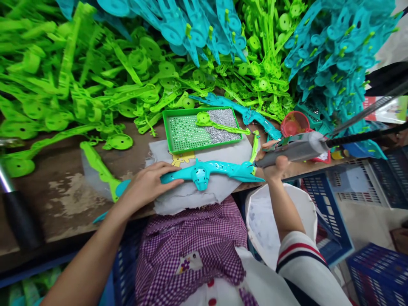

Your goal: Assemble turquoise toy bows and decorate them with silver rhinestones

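Note:
A long blue plastic part with a head-like bulge near its middle lies across a grey cloth. My left hand is closed around its left end. In my right hand is a grey power screwdriver, its tip at the part's right end. Whether a screw sits under the tip is too small to tell. Beyond the part stands a green tray holding small metal screws, with a lime-green plastic piece lying over it.
Heaped lime-green parts fill the back and left. Blue parts are piled at the back right. A red cup stands near the screwdriver's cable. A black-handled tool is at the left. Blue crates are below, right.

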`<control>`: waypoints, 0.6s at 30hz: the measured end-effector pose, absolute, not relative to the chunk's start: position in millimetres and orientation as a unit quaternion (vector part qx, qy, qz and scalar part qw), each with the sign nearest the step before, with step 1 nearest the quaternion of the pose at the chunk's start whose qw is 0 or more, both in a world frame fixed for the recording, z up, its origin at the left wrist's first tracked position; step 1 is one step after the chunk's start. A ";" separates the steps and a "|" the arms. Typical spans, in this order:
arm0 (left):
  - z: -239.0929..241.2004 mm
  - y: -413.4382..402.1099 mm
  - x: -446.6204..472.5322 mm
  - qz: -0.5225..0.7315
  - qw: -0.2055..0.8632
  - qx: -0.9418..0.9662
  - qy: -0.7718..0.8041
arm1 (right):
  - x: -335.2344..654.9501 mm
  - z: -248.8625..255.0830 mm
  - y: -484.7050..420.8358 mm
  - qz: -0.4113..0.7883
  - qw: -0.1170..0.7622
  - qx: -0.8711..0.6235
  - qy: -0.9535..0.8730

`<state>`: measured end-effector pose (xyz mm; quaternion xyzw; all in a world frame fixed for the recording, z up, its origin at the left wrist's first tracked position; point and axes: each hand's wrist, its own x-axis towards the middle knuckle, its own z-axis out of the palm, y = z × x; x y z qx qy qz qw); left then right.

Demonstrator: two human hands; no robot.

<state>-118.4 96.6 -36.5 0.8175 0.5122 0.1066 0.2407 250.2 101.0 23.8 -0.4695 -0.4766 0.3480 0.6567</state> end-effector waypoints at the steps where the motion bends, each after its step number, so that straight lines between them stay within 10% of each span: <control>1: -36.9 96.6 -118.7 0.106 0.240 0.818 0.513 | 250.7 22.0 100.8 0.351 0.652 -0.466 -0.485; 18: -30.4 96.6 -115.6 0.098 0.263 0.809 0.516 | 237.8 20.4 113.1 0.393 0.635 -0.468 -0.472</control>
